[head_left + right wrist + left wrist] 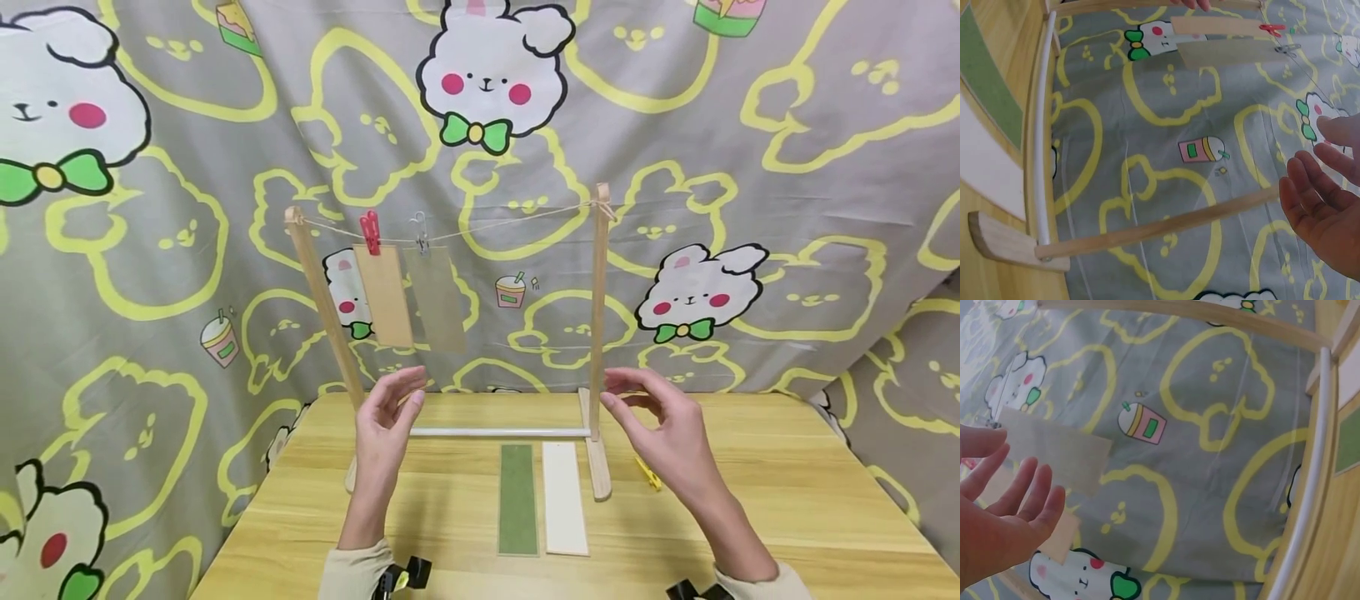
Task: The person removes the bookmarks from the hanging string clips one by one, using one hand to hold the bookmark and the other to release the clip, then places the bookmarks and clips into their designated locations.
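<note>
Both hands hover over the table and hold nothing. My left hand, fingers loosely bent, is near the wooden stand's left post, below two hanging strips. My right hand is close to the right post, its fingers likewise loosely bent. From the string between the posts hangs a tan strip, held by a red clothespin. Beside it a grey-beige strip hangs from a clear or silvery clip. On the table lie a green strip and a white strip.
A yellow clothespin lies on the wood-grain table, right of the stand's right foot. A white rod joins the stand low down. Behind everything hangs a grey cartoon-print curtain.
</note>
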The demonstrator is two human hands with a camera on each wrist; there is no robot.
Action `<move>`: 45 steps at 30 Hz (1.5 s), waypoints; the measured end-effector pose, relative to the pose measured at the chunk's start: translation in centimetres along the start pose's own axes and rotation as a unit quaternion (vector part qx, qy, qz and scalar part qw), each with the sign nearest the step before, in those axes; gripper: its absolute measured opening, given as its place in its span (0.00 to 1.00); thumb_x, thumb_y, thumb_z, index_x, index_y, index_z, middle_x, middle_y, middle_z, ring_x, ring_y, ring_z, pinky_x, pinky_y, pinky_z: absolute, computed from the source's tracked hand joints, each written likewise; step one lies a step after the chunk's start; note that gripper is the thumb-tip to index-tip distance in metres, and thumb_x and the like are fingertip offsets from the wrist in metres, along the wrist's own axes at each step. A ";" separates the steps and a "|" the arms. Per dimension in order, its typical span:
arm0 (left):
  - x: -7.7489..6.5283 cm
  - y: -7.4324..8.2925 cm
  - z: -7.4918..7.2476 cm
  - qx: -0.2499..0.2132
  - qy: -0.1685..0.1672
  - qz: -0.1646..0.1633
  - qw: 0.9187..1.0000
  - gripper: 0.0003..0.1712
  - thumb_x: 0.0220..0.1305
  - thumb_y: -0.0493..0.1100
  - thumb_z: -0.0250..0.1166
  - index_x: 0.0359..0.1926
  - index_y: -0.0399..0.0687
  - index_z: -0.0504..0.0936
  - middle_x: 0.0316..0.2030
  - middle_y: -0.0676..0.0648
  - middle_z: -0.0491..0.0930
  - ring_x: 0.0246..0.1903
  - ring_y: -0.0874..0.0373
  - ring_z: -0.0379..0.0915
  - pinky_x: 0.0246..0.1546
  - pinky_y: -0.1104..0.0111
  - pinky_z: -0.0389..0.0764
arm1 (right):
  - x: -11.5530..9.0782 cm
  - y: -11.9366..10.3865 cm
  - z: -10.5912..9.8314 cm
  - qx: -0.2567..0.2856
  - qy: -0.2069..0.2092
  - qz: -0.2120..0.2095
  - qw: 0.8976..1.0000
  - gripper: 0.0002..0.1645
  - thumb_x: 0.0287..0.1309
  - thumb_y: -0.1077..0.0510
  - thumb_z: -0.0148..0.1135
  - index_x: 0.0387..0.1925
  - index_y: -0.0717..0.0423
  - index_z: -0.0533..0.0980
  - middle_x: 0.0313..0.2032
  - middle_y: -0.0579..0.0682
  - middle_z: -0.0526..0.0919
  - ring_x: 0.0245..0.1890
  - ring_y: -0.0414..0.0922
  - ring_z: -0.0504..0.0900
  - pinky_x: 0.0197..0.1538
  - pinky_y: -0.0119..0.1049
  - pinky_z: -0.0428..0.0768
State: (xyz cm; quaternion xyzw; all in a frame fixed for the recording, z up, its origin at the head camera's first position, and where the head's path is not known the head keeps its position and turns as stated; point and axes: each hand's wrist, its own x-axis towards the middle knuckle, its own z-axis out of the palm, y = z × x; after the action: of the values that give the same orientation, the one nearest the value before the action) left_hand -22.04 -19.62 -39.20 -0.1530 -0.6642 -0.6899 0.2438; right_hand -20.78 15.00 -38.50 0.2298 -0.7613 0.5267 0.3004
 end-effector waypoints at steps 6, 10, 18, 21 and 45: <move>1.1 0.2 0.3 0.001 0.007 0.009 1.000 0.19 0.70 0.31 0.65 0.60 0.35 0.79 0.57 0.38 0.80 0.59 0.40 0.75 0.58 0.69 0.79 | 1.2 -0.7 0.9 -0.001 0.001 -0.025 1.000 0.21 0.58 0.71 0.72 0.52 0.54 0.83 0.44 0.46 0.86 0.43 0.40 0.83 0.49 0.26 0.83; 1.8 0.3 0.5 0.005 0.015 0.018 1.000 0.19 0.69 0.30 0.65 0.60 0.33 0.79 0.57 0.39 0.80 0.59 0.42 0.75 0.59 0.68 0.79 | 2.3 -1.4 1.4 -0.004 0.001 -0.042 0.999 0.22 0.57 0.71 0.72 0.53 0.54 0.82 0.44 0.46 0.86 0.44 0.40 0.83 0.50 0.27 0.83; 3.3 -0.3 0.9 0.007 0.022 0.034 0.999 0.20 0.71 0.32 0.65 0.62 0.32 0.77 0.60 0.31 0.76 0.62 0.40 0.72 0.58 0.70 0.78 | 4.9 -2.5 2.3 -0.020 -0.018 -0.078 0.997 0.19 0.60 0.67 0.72 0.53 0.53 0.82 0.44 0.45 0.86 0.44 0.40 0.84 0.48 0.34 0.85; 3.7 -0.7 1.0 0.004 0.030 0.033 0.999 0.21 0.70 0.31 0.64 0.62 0.30 0.77 0.61 0.29 0.75 0.63 0.38 0.71 0.57 0.72 0.78 | 5.7 -2.7 2.7 -0.020 -0.025 -0.090 0.995 0.18 0.61 0.66 0.71 0.53 0.53 0.82 0.43 0.44 0.86 0.44 0.41 0.84 0.47 0.37 0.86; 6.3 -3.4 1.7 -0.046 0.046 0.016 0.998 0.20 0.70 0.26 0.61 0.62 0.29 0.76 0.62 0.34 0.76 0.65 0.44 0.71 0.66 0.67 0.73 | 9.5 -3.6 5.1 -0.006 -0.039 -0.134 0.990 0.16 0.61 0.64 0.72 0.50 0.58 0.83 0.40 0.49 0.86 0.41 0.43 0.84 0.43 0.46 0.88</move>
State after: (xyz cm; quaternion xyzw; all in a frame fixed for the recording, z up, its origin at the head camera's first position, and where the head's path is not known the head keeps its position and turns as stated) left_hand -29.26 -18.79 -38.57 -0.1426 -0.6174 -0.7219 0.2781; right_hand -26.26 8.66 -30.75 0.3478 -0.7381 0.4676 0.3400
